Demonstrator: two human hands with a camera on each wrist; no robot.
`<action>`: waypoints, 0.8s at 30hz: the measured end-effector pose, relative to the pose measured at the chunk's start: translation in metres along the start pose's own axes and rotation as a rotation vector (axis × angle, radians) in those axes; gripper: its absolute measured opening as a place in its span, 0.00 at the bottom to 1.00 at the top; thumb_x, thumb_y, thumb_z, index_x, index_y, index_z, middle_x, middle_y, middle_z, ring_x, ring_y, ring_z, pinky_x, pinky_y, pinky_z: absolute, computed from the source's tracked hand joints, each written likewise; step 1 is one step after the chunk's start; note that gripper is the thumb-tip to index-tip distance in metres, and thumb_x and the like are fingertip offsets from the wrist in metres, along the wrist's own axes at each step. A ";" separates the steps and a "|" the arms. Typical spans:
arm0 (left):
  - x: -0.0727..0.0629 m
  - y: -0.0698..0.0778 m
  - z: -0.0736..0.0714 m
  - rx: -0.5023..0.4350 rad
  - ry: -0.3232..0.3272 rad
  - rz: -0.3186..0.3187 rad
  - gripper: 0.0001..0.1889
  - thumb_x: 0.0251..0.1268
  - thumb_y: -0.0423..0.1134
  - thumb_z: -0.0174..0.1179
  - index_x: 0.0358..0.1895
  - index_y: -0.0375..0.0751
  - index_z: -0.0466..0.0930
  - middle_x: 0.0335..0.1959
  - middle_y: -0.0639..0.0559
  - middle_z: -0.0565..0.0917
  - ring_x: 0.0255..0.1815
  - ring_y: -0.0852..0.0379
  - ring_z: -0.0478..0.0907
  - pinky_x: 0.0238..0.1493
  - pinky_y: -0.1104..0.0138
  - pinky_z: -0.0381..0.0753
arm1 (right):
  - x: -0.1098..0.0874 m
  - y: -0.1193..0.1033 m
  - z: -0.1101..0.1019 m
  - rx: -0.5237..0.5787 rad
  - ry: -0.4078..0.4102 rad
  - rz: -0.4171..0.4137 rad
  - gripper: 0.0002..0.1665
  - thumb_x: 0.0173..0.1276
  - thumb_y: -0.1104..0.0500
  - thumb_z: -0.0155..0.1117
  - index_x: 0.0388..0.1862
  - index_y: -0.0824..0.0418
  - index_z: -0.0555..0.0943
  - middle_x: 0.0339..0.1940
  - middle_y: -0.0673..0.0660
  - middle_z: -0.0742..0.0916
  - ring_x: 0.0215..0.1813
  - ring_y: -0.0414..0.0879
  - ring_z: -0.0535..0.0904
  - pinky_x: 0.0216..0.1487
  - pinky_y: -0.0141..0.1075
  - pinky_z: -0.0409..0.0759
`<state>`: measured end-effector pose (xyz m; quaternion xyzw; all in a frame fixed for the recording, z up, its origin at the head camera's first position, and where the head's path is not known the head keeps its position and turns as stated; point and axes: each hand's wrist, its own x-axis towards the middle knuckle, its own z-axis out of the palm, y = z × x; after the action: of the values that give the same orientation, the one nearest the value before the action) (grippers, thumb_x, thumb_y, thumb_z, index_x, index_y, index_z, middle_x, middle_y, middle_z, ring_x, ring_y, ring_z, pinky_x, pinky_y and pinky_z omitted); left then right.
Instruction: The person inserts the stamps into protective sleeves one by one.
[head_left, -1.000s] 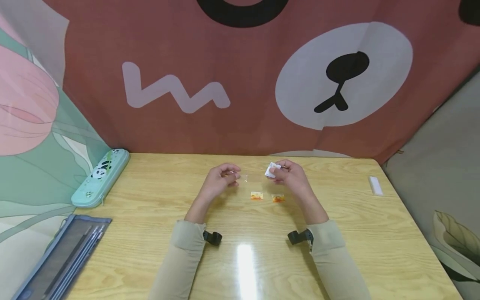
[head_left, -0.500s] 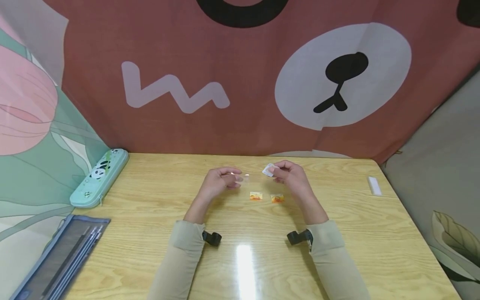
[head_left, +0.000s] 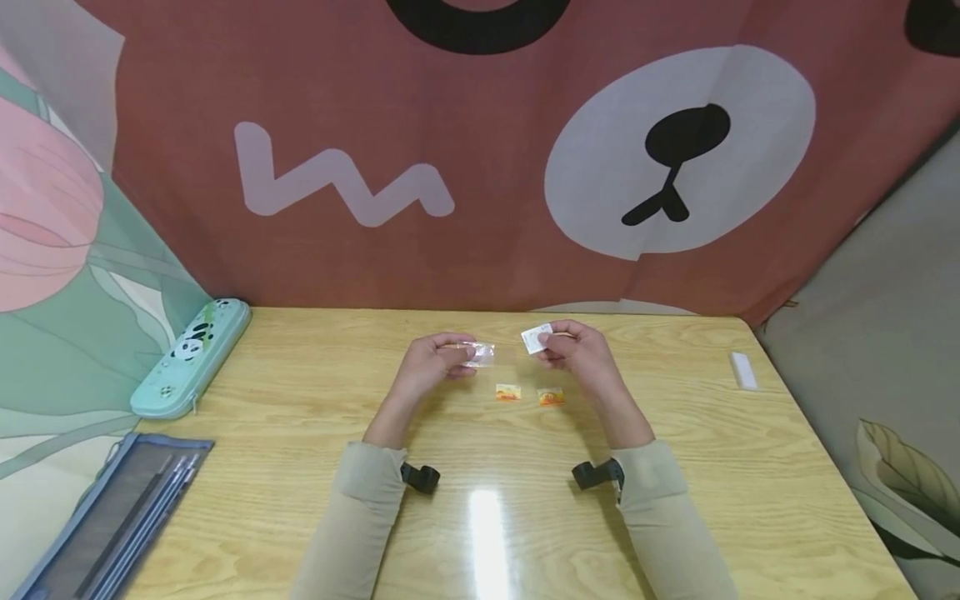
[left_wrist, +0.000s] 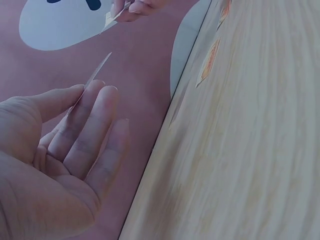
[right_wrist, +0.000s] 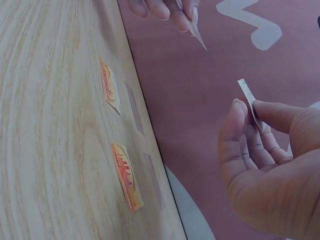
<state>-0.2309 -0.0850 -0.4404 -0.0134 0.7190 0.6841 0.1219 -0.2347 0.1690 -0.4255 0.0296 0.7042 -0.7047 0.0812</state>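
A white paper slip [head_left: 533,338] and a clear wrapper [head_left: 485,355] join orange-and-yellow stamps [head_left: 507,392] against a pale, wood-grained surface [head_left: 787,500]. A brick-red cloth [head_left: 498,258] carries a white muzzle [head_left: 585,167] and black nose [head_left: 687,136]; black-and-white pandas [head_left: 191,343] pattern a mint-green pencil case [head_left: 178,372]. Sleeves [head_left: 348,517] are beige, a pouch [head_left: 112,483] blue-edged.

Both hands [head_left: 435,362] [head_left: 579,350] pinching, slightly apart; forearms [head_left: 349,518] angled inward.

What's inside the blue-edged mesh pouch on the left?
Several long, slender sticks, bluish and dark, show through the mesh pouch. Anything directly beneath them is covered, and their lower ends fall outside the picture.
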 end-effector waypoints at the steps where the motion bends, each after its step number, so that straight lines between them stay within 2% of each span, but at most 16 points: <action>1: 0.000 0.000 0.000 -0.002 0.002 0.001 0.13 0.71 0.34 0.63 0.54 0.33 0.85 0.54 0.35 0.86 0.33 0.59 0.89 0.51 0.55 0.88 | 0.000 0.000 0.000 0.004 -0.003 0.002 0.17 0.74 0.61 0.64 0.55 0.70 0.75 0.29 0.48 0.87 0.31 0.38 0.85 0.37 0.31 0.87; 6: 0.000 0.000 0.002 -0.023 0.013 0.004 0.13 0.72 0.35 0.62 0.52 0.29 0.85 0.52 0.39 0.87 0.36 0.55 0.90 0.52 0.54 0.88 | 0.000 0.000 -0.002 0.007 -0.003 0.009 0.16 0.74 0.62 0.63 0.54 0.70 0.74 0.31 0.49 0.87 0.32 0.39 0.85 0.38 0.31 0.87; 11: 0.000 0.000 0.003 -0.029 0.020 -0.001 0.16 0.71 0.37 0.63 0.56 0.30 0.83 0.45 0.41 0.90 0.37 0.53 0.91 0.54 0.51 0.87 | -0.002 0.001 -0.002 -0.045 -0.013 -0.002 0.21 0.75 0.58 0.64 0.58 0.71 0.77 0.37 0.47 0.87 0.38 0.40 0.86 0.44 0.35 0.87; 17: 0.000 -0.001 0.005 -0.058 0.013 -0.021 0.15 0.72 0.37 0.62 0.57 0.35 0.84 0.42 0.43 0.91 0.37 0.52 0.91 0.52 0.51 0.88 | -0.003 0.002 -0.001 -0.066 0.006 0.006 0.20 0.74 0.56 0.65 0.56 0.71 0.81 0.33 0.47 0.85 0.37 0.41 0.81 0.45 0.34 0.85; 21: 0.000 -0.002 0.007 -0.077 -0.005 -0.025 0.13 0.73 0.36 0.60 0.57 0.41 0.85 0.43 0.44 0.91 0.39 0.49 0.91 0.50 0.53 0.88 | -0.002 0.002 0.002 -0.065 -0.014 0.020 0.16 0.74 0.58 0.65 0.53 0.69 0.79 0.33 0.51 0.85 0.37 0.44 0.84 0.45 0.38 0.87; 24: -0.001 -0.001 0.008 -0.088 -0.007 -0.024 0.13 0.72 0.36 0.61 0.56 0.43 0.85 0.44 0.45 0.91 0.39 0.51 0.91 0.49 0.54 0.89 | -0.002 0.002 0.004 -0.062 -0.040 0.027 0.16 0.74 0.59 0.65 0.54 0.67 0.77 0.35 0.50 0.84 0.38 0.46 0.86 0.46 0.40 0.88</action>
<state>-0.2283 -0.0772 -0.4420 -0.0251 0.6874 0.7138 0.1318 -0.2326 0.1648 -0.4270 0.0225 0.7234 -0.6819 0.1054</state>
